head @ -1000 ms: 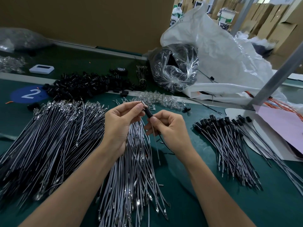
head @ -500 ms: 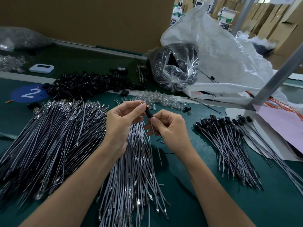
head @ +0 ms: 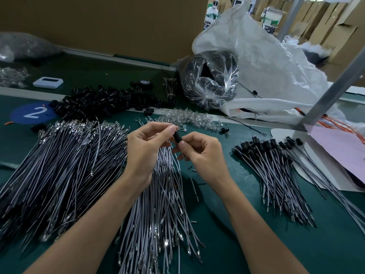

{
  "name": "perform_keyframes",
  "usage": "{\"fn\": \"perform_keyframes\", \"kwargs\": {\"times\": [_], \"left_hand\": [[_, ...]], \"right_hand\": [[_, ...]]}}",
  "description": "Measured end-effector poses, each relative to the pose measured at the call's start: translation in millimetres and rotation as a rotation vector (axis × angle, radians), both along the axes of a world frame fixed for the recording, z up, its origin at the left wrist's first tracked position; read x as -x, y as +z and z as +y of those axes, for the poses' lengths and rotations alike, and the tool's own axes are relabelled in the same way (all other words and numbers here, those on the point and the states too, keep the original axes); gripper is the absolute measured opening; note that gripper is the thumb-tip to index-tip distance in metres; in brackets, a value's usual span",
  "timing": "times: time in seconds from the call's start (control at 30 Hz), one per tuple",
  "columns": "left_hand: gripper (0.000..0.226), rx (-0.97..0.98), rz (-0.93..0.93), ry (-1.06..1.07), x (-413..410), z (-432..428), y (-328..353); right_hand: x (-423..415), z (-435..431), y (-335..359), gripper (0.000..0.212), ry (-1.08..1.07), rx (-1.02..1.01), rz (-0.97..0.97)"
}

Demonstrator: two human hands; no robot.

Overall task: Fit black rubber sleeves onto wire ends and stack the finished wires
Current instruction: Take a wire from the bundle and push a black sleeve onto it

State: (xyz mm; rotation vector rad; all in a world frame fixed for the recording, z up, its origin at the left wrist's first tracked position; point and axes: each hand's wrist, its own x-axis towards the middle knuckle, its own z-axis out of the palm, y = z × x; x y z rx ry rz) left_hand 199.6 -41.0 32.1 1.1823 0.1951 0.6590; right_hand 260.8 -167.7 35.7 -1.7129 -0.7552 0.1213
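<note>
Barely shifted since a second ago, the black rubber sleeve (head: 177, 137) is clamped above the surface (head: 256, 234) by fingers (head: 171, 128) of the left hand (head: 146, 147), its wire (head: 190, 178) pinched by the right hand (head: 201, 155); once seated, laying on the finished stack (head: 272, 171) is called for.

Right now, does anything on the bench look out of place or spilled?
Minor only. One loose sleeve lies alone on the green mat near the clear parts, far from the sleeve pile. Short dark bits lie beside the middle wires. The held sleeve in the left hand and right hand looks normal.
</note>
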Motion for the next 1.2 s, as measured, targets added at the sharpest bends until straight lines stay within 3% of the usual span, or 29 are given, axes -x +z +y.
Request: {"fn": "perform_keyframes", "kwargs": {"times": [0.13,0.33,0.47,0.57,0.8,0.93,1.2], "left_hand": [[0.013,-0.025,-0.026,0.002,0.5,1.2,-2.9],[0.005,0.014,-0.022,-0.041,1.1,-0.1,-3.9],[0.040,-0.046,0.042,-0.176,-0.8,-6.6,-3.9],[0.031,-0.085,0.068,-0.174,-2.0,-10.6,-4.2],[0.014,-0.050,-0.062,-0.096,0.9,-11.6,2.2],[0.011,-0.079,-0.131,-0.057,1.2,-13.0,6.3],[0.009,-0.075,-0.094,-0.016,0.9,-13.4,9.2]], "right_hand": [[1.6,1.3,-1.2,0.016,-0.005,-0.036,-0.002],[2.1,3.4,-6.2,0.016,-0.012,-0.045,-0.014],[-0.5,4.6,-7.9,0.019,-0.042,-0.104,-0.010],[-0.1,5.5,-7.9,0.023,-0.044,-0.145,-0.011],[2.9,7.1,-7.6,0.021,0.003,-0.154,-0.008],[5.6,8.7,-6.2,0.017,0.047,-0.185,0.001],[8.0,11.5,-7.5,0.013,0.065,-0.231,0.011]]}}
